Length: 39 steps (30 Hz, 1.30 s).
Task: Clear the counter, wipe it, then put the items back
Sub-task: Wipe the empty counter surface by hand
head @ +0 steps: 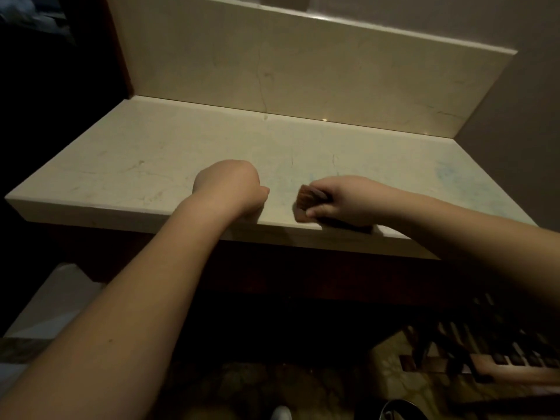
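Observation:
A pale marble counter (151,165) runs across the view with nothing standing on it. My right hand (345,201) grips a brown cloth (306,200) and presses it onto the counter near the front edge. A faint bluish smear (451,177) shows on the counter to the right. My left hand (233,189) is curled into a fist and rests on the front edge, just left of the cloth; it holds nothing that I can see.
A marble backsplash (272,65) rises behind the counter, with a grey wall (530,101) on the right. Below at the right stands a dark wooden slatted rack (485,353). A round shiny rim (400,410) and a patterned floor (257,386) lie at the bottom.

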{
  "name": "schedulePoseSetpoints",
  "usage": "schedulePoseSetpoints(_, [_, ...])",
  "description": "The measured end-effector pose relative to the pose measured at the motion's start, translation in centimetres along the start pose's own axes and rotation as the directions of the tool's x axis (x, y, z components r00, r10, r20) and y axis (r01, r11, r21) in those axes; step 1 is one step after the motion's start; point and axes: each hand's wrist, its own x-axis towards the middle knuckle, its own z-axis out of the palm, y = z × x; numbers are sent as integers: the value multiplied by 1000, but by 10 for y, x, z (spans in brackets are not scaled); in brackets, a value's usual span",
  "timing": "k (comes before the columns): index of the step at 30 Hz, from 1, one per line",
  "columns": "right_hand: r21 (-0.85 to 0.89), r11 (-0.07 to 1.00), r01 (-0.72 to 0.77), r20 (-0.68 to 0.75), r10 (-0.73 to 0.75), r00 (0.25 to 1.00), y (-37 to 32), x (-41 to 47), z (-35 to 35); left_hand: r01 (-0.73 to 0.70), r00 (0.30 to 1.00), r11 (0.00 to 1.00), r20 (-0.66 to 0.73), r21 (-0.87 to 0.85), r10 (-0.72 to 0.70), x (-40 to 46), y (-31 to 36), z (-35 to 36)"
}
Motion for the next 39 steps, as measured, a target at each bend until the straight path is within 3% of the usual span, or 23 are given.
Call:
schedulePoseSetpoints(6, [11, 999, -32, -92, 33, 995, -14, 28, 2, 12, 1000, 1000, 1, -14, -12, -2, 0, 2])
schedulePoseSetpoints(16, [-25, 993, -119, -14, 119, 993, 13, -31, -1, 23, 1000, 999, 3, -41, -23, -1, -1, 2])
schedulePoseSetpoints(23, [37, 983, -180, -158, 184, 970, 6, -29, 8, 15, 1000, 999, -5, -41, -15, -2, -2, -1])
schedulePoseSetpoints(29, [18, 973, -232, -101, 233, 967, 7, -50, 11, 1, 1000, 999, -7, -34, -1, -1, -4, 2])
schedulePoseSetpoints(32, [31, 961, -273, -62, 275, 959, 4, -39, 3, -2, 1000, 999, -19, -36, 2, -2, -5, 3])
schedulePoseSetpoints(39, [33, 943, -331, -157, 332, 930, 0, 10, -4, -2, 1000, 998, -7, -64, 2, -7, -6, -1])
